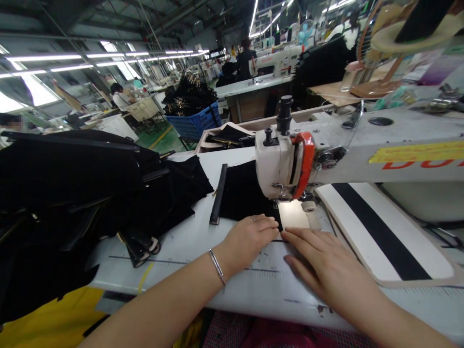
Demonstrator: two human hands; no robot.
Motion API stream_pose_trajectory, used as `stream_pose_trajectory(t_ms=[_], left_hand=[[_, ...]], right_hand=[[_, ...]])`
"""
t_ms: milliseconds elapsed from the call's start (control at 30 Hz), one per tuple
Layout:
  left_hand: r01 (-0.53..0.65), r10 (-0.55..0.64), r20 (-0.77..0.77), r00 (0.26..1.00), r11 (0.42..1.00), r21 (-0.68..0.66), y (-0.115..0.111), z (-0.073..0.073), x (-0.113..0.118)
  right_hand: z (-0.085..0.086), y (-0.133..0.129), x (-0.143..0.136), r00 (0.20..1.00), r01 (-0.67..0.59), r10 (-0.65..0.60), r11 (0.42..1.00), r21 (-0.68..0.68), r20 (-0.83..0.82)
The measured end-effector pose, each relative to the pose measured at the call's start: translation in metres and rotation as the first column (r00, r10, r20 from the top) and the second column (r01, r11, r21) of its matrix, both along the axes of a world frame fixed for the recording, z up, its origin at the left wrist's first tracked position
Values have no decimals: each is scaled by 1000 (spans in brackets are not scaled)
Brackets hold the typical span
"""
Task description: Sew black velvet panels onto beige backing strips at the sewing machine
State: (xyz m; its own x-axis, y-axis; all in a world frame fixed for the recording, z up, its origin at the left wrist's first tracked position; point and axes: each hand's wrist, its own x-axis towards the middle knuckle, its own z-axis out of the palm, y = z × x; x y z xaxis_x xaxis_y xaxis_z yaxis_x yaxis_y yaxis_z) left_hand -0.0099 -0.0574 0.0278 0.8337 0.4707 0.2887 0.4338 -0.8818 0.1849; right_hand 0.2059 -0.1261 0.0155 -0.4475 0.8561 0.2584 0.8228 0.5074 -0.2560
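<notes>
A black fabric piece with a dark strip along its left edge lies under the head of a white sewing machine. My left hand rests flat on the near right corner of this fabric, fingers stretched forward. Close beside it, my right hand lies with fingers extended, its fingertips at the fabric's right edge near the lit needle plate. Both hands press from above rather than grasp. The needle itself is hard to make out.
Left on the table is a large heap of black fabric pieces. A white panel with a black stripe lies under the machine arm. Behind stand a box of pieces and a blue crate. Other people sit farther back.
</notes>
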Motion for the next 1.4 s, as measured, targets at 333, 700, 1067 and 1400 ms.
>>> stream_pose_trajectory(t_ms=[333,700,1067,1400], left_hand=[[-62,62,-2,998,998,-1,32,-5,7],[-168,171,46,984,984,-59,52,-23,10],[-197,202,68,977,977,-79,51,-18,12],[-236,241,60,969,968,-86,50,-12,14]], right_hand=[[1,33,0,999,-11,8,999,42,54],[-4,48,-3,996,49,-49,999,-2,73],[-3,46,-7,996,75,-75,997,11,44],[-2,46,-9,997,81,-81,997,9,1]])
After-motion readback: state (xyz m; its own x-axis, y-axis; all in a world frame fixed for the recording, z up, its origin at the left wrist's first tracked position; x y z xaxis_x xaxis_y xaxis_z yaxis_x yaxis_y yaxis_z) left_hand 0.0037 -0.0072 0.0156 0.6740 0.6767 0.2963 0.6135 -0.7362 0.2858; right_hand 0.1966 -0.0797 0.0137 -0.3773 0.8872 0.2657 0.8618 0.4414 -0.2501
